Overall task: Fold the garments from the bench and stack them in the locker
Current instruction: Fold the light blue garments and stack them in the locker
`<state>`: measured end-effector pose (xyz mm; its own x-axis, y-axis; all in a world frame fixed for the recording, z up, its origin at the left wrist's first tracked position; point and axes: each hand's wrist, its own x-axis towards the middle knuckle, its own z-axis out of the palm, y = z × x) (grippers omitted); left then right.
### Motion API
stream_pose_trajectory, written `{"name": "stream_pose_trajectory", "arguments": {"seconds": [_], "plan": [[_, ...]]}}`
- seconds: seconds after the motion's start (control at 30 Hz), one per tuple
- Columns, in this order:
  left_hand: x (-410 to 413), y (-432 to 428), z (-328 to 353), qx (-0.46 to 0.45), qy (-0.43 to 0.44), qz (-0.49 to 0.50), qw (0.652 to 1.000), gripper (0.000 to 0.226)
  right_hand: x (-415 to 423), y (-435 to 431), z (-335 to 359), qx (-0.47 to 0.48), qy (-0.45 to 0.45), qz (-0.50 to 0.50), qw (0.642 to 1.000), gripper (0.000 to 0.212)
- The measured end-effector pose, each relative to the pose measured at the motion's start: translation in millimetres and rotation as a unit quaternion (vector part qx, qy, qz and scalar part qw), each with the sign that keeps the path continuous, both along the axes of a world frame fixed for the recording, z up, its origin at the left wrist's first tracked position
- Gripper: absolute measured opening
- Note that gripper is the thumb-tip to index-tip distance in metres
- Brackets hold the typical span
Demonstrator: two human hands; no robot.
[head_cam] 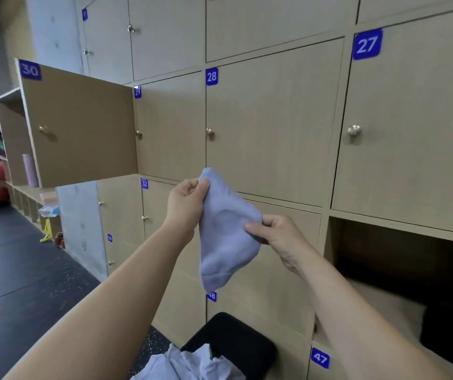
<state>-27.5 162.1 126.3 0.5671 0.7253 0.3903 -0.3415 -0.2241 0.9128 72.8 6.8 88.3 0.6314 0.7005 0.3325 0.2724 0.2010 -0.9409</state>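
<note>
Lockers (272,119) in pale wood fill the frame, with door 30 (80,124) swung open at upper left and an open locker (401,256) dark at lower right. At bottom centre a black tabletop (236,338) carries crumpled pale blue garments (187,366). A lilac sock (225,242) hangs at mid-frame. The left hand (187,204) pinches its upper end with curled fingers (192,185), and the right hand (283,237) pinches its right edge between thumb and forefinger.

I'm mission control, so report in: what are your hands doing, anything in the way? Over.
Copy: left hand and right hand pinching purple sock, midair. More pale garments on black bench below. Path to open locker at right looks clear.
</note>
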Motion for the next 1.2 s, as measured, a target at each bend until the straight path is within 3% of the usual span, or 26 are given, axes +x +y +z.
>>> {"name": "stream_pose_trajectory", "arguments": {"seconds": [0.13, 0.23, 0.33, 0.57, 0.7, 0.8, 0.9, 1.2], "plan": [[-10, 0, -4, -0.082, 0.116, -0.074, 0.987, 0.047, 3, -3, 11, 0.041, 0.002, -0.015, 0.999, 0.011], [-13, -4, -19, -0.055, 0.162, -0.094, 0.981, 0.028, 8, -4, 13, 0.036, -0.007, -0.047, 0.998, 0.008], [-11, -4, -27, 0.003, 0.131, -0.078, 0.988, 0.016, 12, -9, 13, 0.030, -0.010, -0.063, 0.998, 0.008], [5, -13, -38, 0.106, 0.064, 0.010, 0.992, 0.042, 18, -17, 9, 0.054, 0.011, -0.104, 0.993, 0.008], [11, -18, -36, 0.062, 0.036, 0.012, 0.997, 0.042, 22, -15, 7, 0.057, 0.001, -0.115, 0.992, 0.009], [16, -17, -36, 0.020, 0.030, -0.019, 0.999, 0.058, 23, -14, 9, 0.067, 0.001, -0.127, 0.990, 0.008], [20, -19, -35, 0.004, 0.019, 0.004, 1.000, 0.043, 24, -12, 10, 0.070, -0.010, -0.152, 0.986, 0.016], [26, -19, -46, -0.025, 0.049, 0.029, 0.998, 0.052, 29, 2, -1, 0.042, -0.062, -0.200, 0.977, 0.033]]}}
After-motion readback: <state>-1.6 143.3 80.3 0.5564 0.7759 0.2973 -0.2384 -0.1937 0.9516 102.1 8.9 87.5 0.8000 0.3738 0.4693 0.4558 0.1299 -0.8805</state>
